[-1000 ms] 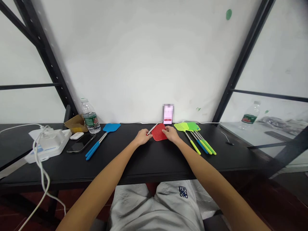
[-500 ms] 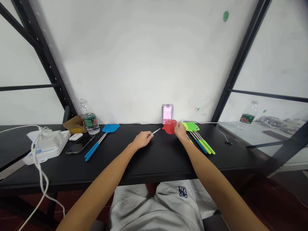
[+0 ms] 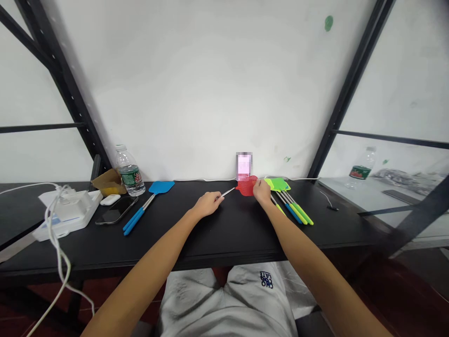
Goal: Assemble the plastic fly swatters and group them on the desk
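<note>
My left hand (image 3: 206, 204) is closed around the thin metal rod (image 3: 226, 192) of a fly swatter, low over the black table (image 3: 217, 234). My right hand (image 3: 261, 190) pinches the red mesh swatter head (image 3: 246, 185) at the far end of that rod, just in front of a small pink device (image 3: 244, 165) by the wall. Right of my right hand lie several green and yellow swatters (image 3: 286, 196) with green and blue handles, fanned out on the table.
A blue swatter (image 3: 147, 202) lies to the left, beside a phone (image 3: 114, 212), an earbud case (image 3: 110, 199), a water bottle (image 3: 128, 170) and a cardboard piece (image 3: 109, 181). A white box with cables (image 3: 66, 210) sits at far left. Black frame posts rise on both sides.
My right hand pulled the red swatter head away to the right and toward the wall, stretching the metal rod out from my left hand. In the last half second almost nothing moved.
</note>
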`<action>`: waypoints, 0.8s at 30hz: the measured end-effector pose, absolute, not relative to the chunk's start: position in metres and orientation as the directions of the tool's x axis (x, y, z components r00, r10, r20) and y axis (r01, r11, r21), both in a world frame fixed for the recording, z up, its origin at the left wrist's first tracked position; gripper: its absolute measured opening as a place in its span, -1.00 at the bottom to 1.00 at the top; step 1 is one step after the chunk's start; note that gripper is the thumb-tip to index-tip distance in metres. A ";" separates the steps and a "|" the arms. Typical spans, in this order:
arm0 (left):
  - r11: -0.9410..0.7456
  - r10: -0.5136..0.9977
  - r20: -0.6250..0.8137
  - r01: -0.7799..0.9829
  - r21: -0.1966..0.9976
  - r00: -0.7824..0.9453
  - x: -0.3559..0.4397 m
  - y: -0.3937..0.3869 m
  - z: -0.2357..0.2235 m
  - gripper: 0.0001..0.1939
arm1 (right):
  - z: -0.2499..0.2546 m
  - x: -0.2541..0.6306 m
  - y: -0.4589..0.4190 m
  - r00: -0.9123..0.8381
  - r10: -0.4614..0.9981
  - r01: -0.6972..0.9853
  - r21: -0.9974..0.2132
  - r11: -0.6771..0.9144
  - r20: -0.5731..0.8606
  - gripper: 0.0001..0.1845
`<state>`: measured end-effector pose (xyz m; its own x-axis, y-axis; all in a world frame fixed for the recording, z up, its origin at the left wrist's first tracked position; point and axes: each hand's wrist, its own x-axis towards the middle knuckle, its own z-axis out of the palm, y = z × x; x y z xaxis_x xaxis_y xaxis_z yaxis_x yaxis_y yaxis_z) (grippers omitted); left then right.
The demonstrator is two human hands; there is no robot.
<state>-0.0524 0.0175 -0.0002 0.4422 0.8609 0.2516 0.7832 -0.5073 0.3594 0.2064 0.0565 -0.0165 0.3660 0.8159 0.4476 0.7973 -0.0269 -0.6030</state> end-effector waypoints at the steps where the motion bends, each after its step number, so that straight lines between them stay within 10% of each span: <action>1: -0.503 0.863 0.251 0.784 0.363 0.438 -0.052 0.017 0.000 -0.67 | -0.016 0.206 0.056 0.396 0.808 0.782 -0.621 -0.048 0.436 -0.53; 24: -0.588 0.807 0.234 0.706 0.394 0.542 -0.057 0.013 0.000 -0.70 | -0.013 0.208 0.051 0.352 0.839 0.746 -0.666 0.016 0.415 -0.61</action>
<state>-0.0568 0.0129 -0.0004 0.5419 0.8072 0.2340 0.7063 -0.5883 0.3937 0.2084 0.0514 -0.0132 0.3519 0.8392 0.4147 0.7461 0.0162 -0.6657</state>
